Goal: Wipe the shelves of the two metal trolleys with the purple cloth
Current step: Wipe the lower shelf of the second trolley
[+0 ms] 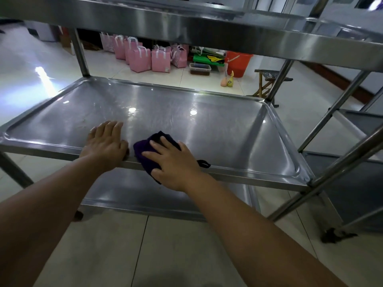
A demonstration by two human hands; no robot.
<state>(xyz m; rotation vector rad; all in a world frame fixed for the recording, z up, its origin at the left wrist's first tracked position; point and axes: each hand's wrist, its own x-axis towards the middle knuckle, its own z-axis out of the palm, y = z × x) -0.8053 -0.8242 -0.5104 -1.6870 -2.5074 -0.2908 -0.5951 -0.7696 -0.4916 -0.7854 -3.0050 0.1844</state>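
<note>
While flat at near rim of shelf [186, 125], right hand [176, 162] on purple cloth [145, 151], left hand [105, 141] seemingly empty.

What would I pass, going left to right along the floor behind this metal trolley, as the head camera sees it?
First the pink gift bags with white handles → clear plastic box with dark contents → orange plastic bucket → dark-topped wooden stool.

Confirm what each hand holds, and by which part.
Nothing gripped. Right hand presses flat on the purple cloth; left hand rests flat on the middle shelf, at its front rim.
</note>
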